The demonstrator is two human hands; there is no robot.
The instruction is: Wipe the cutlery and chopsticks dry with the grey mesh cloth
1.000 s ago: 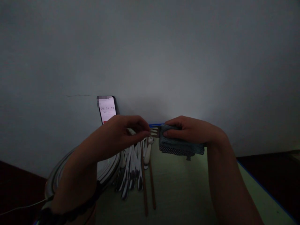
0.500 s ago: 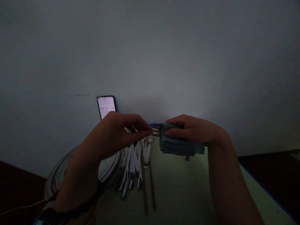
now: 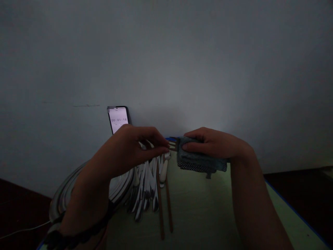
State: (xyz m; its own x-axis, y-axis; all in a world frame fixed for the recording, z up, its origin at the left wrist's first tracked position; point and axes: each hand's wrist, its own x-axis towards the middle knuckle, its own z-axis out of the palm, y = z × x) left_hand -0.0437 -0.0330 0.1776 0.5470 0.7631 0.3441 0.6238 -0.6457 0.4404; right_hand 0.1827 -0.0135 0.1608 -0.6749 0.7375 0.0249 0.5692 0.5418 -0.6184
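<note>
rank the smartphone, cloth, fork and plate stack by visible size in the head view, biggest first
1. Plate stack, partly hidden
2. Cloth
3. Smartphone, partly hidden
4. Fork, mostly hidden

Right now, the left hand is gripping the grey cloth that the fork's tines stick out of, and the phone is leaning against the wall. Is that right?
Not quite: the head view shows the right hand gripping the grey cloth that the tines of the fork stick out of. The phone is leaning against the wall.
</note>
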